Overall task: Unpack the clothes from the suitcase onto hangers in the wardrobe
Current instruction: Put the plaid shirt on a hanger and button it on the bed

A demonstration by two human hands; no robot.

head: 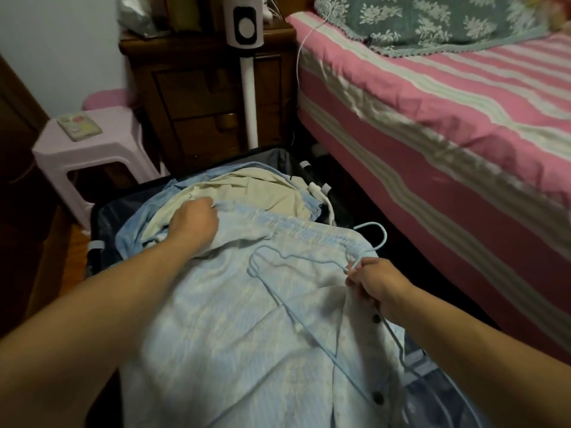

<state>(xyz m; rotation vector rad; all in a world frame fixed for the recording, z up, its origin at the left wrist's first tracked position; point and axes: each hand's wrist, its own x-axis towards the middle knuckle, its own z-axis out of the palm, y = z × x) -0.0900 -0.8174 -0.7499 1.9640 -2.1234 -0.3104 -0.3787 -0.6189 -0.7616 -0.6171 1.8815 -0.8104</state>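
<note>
Stool [92, 143] is standing left of the suitcase [103, 211]. Left hand [194, 222] is gripping the shirt [231, 319] at the suitcase's far edge; right hand [375, 284] is pinching the hanger [278, 288] lying on it, beside the bed [448, 134].

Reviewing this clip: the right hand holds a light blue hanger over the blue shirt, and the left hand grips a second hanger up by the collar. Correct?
Not quite. In the head view the left hand grips the blue shirt fabric near the collar, not a second hanger. The right hand does hold the light blue hanger.
</note>
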